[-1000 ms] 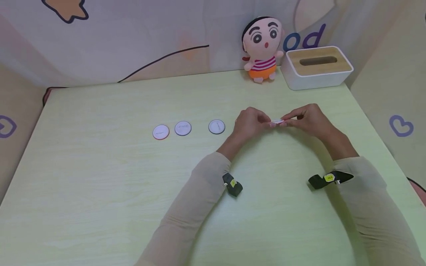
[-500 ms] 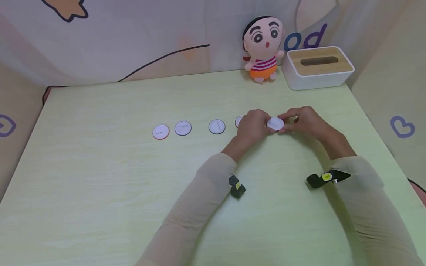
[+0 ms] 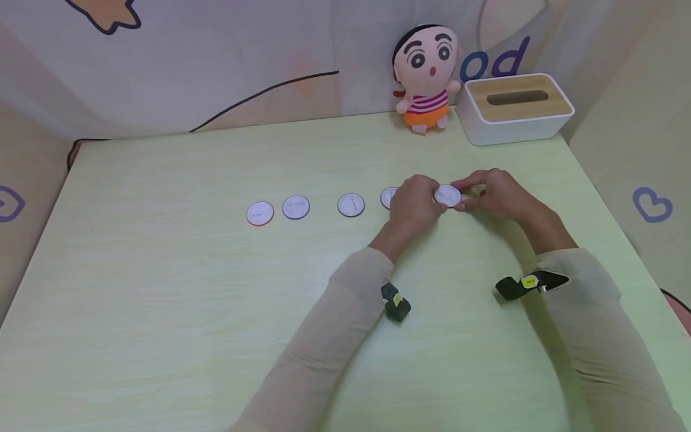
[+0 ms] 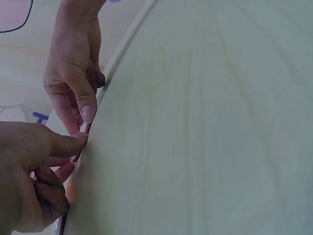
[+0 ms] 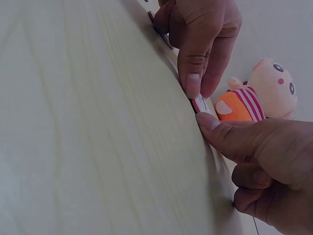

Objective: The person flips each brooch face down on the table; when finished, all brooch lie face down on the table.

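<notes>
In the head view, both hands meet at one round white disc [image 3: 448,196], its marked face up and close over the table. My left hand [image 3: 414,203] pinches its left edge between thumb and fingers. From the opposite side my right hand [image 3: 501,193] pinches the right edge, thumb nearest me. The right wrist view shows the disc's dark red rim [image 5: 197,104] between the two thumbs. A second disc [image 3: 387,197] is partly hidden behind my left hand. Farther left lie a dark-rimmed disc [image 3: 351,205], another dark-rimmed disc [image 3: 296,207] and a red-rimmed disc [image 3: 260,213].
At the back right stand a plush doll [image 3: 426,78] and a white tissue box [image 3: 518,111] with a wooden lid. The discs form a rough row across the pale table [image 3: 162,288]. A printed curtain [image 3: 243,54] hangs behind the table's far edge.
The disc between my hands was tilted nearly edge-on and now lies face up. My left hand has shifted right, uncovering part of the disc behind it. The other discs have stayed put.
</notes>
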Demonstrator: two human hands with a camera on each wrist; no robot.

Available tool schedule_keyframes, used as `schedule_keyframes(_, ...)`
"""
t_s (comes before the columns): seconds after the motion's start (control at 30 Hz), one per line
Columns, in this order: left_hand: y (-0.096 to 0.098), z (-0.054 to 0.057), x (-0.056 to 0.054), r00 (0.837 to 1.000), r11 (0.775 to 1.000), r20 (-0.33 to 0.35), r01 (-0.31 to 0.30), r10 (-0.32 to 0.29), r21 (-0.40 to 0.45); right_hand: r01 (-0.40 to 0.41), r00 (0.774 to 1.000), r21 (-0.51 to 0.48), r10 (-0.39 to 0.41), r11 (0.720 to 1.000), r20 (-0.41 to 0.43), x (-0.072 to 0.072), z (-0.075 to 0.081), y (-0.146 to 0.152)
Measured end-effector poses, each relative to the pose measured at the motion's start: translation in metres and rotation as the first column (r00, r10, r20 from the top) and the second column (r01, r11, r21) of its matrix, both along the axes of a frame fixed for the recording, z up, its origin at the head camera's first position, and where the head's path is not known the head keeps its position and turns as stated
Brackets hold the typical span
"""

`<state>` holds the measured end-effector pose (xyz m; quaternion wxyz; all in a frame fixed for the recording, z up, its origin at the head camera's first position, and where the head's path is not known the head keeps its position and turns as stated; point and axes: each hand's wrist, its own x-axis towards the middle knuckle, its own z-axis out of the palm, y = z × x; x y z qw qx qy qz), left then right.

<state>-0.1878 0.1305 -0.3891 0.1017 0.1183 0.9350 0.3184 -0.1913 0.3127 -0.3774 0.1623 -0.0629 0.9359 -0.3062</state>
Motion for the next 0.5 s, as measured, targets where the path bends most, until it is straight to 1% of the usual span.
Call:
schedule_keyframes(0.1,0.0002,0.0,0.0004,1.0,1.0,0.009,-0.011,0.011,0.027,0.015,1.0,0.001,-0.015,1.0,0.011,-0.0002,0.0013,-0.0003)
schedule_keyframes(0.37,-0.0001,0.0012,0.0021,0.999,0.998,0.021,-0.033,0.031,0.056,0.031,0.999,0.021,-0.031,0.999,0.026,-0.0018,0.0019,-0.0003)
schedule_keyframes(0.5,-0.0027,0.0007,0.0016,1.0,0.999,0.018,-0.013,0.012,0.053,0.024,0.999,0.016,-0.025,1.0,0.026,-0.0024,0.0016,0.0)
